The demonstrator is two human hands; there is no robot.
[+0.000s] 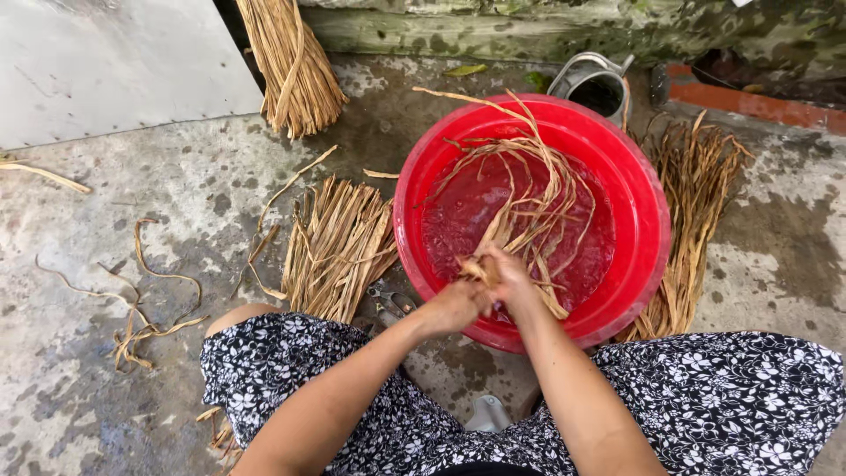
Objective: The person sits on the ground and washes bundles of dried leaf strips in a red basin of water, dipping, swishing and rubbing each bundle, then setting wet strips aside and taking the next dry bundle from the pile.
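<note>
A red plastic basin (634,189) holding water stands on the concrete before my knees. A bunch of long dried plant strips (529,198) lies in the water and trails over the far rim. My left hand (456,305) and my right hand (508,280) meet at the basin's near edge, both closed on the near end of that bunch. My forearms reach out over my black-and-white flowered skirt (723,397).
Left of the basin lies a flat bundle of dried strips (339,247); another (692,216) lies to its right, and a tied sheaf (295,70) at the top. Loose strips (141,326) lie scattered at left. A metal watering can (595,84) stands behind the basin, and scissors (388,308) lie near my left knee.
</note>
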